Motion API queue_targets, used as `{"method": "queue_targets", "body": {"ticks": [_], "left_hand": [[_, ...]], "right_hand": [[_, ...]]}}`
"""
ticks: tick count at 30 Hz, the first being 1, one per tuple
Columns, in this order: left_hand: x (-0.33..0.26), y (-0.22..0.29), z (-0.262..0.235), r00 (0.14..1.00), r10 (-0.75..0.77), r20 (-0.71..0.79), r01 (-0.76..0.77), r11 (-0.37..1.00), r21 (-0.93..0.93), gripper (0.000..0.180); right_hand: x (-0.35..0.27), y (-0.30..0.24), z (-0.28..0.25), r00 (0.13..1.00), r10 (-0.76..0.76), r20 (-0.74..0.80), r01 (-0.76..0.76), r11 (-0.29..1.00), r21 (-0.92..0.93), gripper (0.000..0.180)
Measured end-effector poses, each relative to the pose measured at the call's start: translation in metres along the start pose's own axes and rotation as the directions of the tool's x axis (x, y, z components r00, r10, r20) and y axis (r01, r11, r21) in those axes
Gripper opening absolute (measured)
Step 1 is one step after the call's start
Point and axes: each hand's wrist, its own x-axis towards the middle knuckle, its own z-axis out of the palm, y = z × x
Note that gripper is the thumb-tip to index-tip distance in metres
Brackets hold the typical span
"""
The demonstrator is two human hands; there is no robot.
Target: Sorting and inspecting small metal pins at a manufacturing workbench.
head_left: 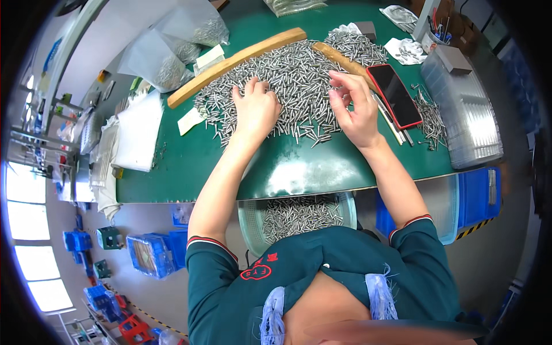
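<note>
- Head view looks down on a wide heap of small metal pins (299,86), thin, shiny and grey, spread over the middle of a green table (190,167).
- Left hand (256,109) lies palm down on the near left part of the heap, fingers loosely together and curled into the pins; whether it grips any cannot be told.
- Right hand (353,106) rests on the right side of the heap, fingers bent and slightly spread, fingertips among the pins.
- Two wooden sticks bound the heap: a long pale one (236,66) slanting along its far left edge, and a shorter one (345,60) along its far right.
- A phone (395,95) with a red case and dark glossy screen lies just right of the right hand, with more loose pins beyond it.
- A clear round bowl (250,221) sits below the near table edge, holding more pins.
- Clear plastic bags (172,52) of pins lie at the far left; white folded sheets (138,129) lie beside them.
- A ribbed clear plastic tray (466,115) stands at the right edge.
</note>
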Motion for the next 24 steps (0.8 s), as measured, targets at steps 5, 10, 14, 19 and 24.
{"method": "queue_targets", "body": {"ticks": [5,10,14,19,24], "left_hand": [[-0.005,-0.010,-0.008,0.998,-0.034,-0.055,0.024,0.985,-0.171,0.013],[-0.048,-0.064,-0.036,0.968,-0.251,0.020,0.249,0.944,-0.216,0.011],[-0.126,-0.159,-0.034,0.865,-0.502,-0.008,0.502,0.865,-0.015,0.012],[-0.162,-0.189,-0.054,0.790,-0.610,-0.057,0.610,0.775,0.164,0.011],[-0.148,-0.171,-0.061,0.858,-0.489,-0.157,0.512,0.841,0.175,0.019]], "right_hand": [[0.001,-0.002,0.002,0.999,-0.006,0.032,0.006,1.000,0.002,0.035],[-0.003,0.002,0.002,0.998,0.064,0.026,-0.065,0.997,0.036,0.035],[-0.005,0.000,0.009,0.991,0.121,0.057,-0.126,0.987,0.098,0.034],[-0.010,0.007,0.016,0.979,0.193,0.070,-0.202,0.966,0.159,0.035],[-0.018,0.014,0.021,0.962,0.258,0.088,-0.271,0.939,0.211,0.036]]}}
